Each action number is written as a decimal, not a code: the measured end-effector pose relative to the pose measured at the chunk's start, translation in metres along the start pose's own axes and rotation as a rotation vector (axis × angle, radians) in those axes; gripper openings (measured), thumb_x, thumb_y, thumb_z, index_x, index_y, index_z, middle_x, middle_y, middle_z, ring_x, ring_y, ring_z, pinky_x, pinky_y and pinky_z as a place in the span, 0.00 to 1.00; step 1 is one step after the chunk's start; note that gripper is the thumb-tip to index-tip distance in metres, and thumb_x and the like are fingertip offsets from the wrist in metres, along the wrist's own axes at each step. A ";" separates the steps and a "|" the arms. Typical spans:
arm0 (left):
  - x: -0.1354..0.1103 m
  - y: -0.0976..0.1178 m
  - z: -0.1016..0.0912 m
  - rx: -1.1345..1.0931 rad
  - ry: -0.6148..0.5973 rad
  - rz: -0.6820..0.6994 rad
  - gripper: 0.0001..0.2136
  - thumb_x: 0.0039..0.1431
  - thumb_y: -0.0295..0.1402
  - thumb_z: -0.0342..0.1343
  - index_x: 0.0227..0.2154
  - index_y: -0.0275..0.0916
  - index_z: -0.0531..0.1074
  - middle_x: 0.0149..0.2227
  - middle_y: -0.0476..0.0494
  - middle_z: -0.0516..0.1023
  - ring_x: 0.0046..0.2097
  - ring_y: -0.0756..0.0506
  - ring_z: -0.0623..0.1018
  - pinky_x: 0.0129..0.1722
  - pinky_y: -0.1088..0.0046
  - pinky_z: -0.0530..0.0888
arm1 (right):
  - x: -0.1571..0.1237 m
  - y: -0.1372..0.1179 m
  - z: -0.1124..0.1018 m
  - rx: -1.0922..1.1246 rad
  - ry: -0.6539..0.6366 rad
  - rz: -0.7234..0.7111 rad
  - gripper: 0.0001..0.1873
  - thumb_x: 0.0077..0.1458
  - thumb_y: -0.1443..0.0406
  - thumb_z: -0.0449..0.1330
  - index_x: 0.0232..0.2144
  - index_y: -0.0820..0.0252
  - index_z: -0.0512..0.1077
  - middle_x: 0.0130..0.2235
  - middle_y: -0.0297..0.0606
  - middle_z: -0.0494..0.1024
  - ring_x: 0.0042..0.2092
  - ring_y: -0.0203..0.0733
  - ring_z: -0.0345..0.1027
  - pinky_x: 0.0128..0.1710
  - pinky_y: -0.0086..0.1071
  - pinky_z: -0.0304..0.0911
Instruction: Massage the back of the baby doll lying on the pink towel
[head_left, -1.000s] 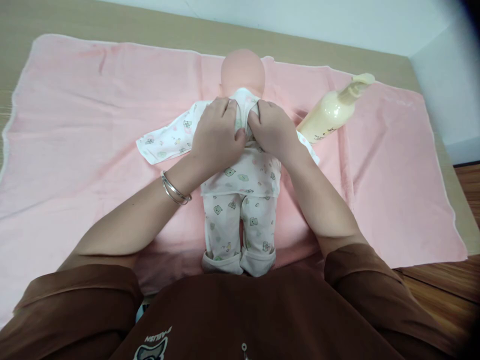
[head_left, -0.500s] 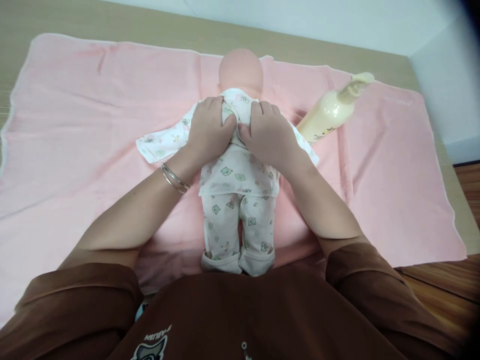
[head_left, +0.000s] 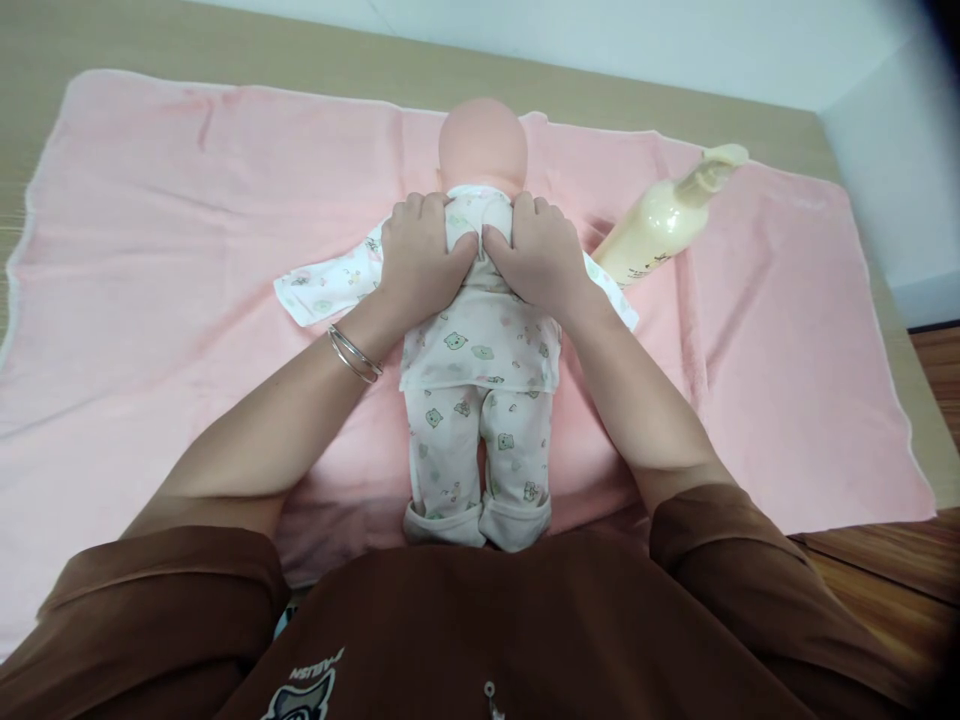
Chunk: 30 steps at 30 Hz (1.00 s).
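A baby doll (head_left: 480, 345) in white printed top and trousers lies with its bald head away from me and its back upward. My left hand (head_left: 424, 250) grips its upper back on the left side, fingers curled over the shoulder and out of sight at the tips. On the right side, my right hand (head_left: 541, 252) holds the doll the same way. Both thumbs press on the shirt near the spine, their tips close together but apart. The doll's sleeves stretch out to either side, and its trouser cuffs are near my body.
Beneath the doll is a pink blanket (head_left: 187, 220) spread over a wooden table (head_left: 300, 50). A pale yellow pump bottle (head_left: 660, 225) is to the right, beside the doll's right-hand sleeve. A white wall (head_left: 675, 45) rises behind the table.
My right hand has turned slightly, and its thumb now points up toward the left thumb. The collar has shifted a little, and the cloth between my hands looks smoother. The doll stays in place.
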<state>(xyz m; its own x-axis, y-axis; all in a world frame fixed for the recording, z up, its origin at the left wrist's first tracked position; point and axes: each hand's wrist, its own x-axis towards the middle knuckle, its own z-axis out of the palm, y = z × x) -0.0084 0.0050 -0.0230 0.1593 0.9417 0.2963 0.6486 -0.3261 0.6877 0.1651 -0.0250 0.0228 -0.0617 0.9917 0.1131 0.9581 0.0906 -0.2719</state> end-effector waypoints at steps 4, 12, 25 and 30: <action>0.001 0.003 0.001 0.024 -0.055 -0.061 0.25 0.63 0.57 0.52 0.58 0.54 0.70 0.58 0.38 0.75 0.67 0.25 0.64 0.68 0.37 0.59 | 0.001 -0.001 0.001 -0.014 -0.006 0.014 0.24 0.74 0.53 0.46 0.54 0.66 0.68 0.54 0.52 0.76 0.61 0.61 0.71 0.65 0.59 0.64; 0.002 0.000 0.007 0.133 -0.029 -0.048 0.32 0.63 0.63 0.46 0.59 0.45 0.68 0.56 0.33 0.70 0.60 0.27 0.65 0.65 0.36 0.58 | 0.000 -0.004 -0.003 -0.040 -0.039 0.033 0.25 0.75 0.52 0.44 0.56 0.66 0.67 0.55 0.53 0.75 0.62 0.61 0.70 0.66 0.58 0.64; -0.021 0.040 -0.019 0.189 -0.022 0.204 0.18 0.71 0.44 0.45 0.44 0.41 0.77 0.48 0.28 0.72 0.51 0.30 0.72 0.59 0.40 0.72 | -0.005 -0.005 -0.013 -0.066 -0.088 0.010 0.27 0.77 0.52 0.46 0.58 0.70 0.69 0.58 0.54 0.75 0.64 0.63 0.70 0.66 0.56 0.66; -0.002 0.021 -0.015 0.074 -0.065 0.055 0.12 0.68 0.47 0.50 0.37 0.48 0.73 0.46 0.34 0.72 0.52 0.30 0.71 0.60 0.38 0.69 | -0.023 -0.016 -0.027 -0.126 -0.091 -0.104 0.29 0.77 0.55 0.42 0.61 0.75 0.67 0.61 0.61 0.74 0.65 0.64 0.68 0.69 0.54 0.64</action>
<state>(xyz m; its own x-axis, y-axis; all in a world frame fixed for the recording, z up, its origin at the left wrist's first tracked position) -0.0058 -0.0047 0.0011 0.2424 0.9267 0.2872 0.6906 -0.3728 0.6198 0.1588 -0.0519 0.0500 -0.1821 0.9822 0.0464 0.9722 0.1869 -0.1411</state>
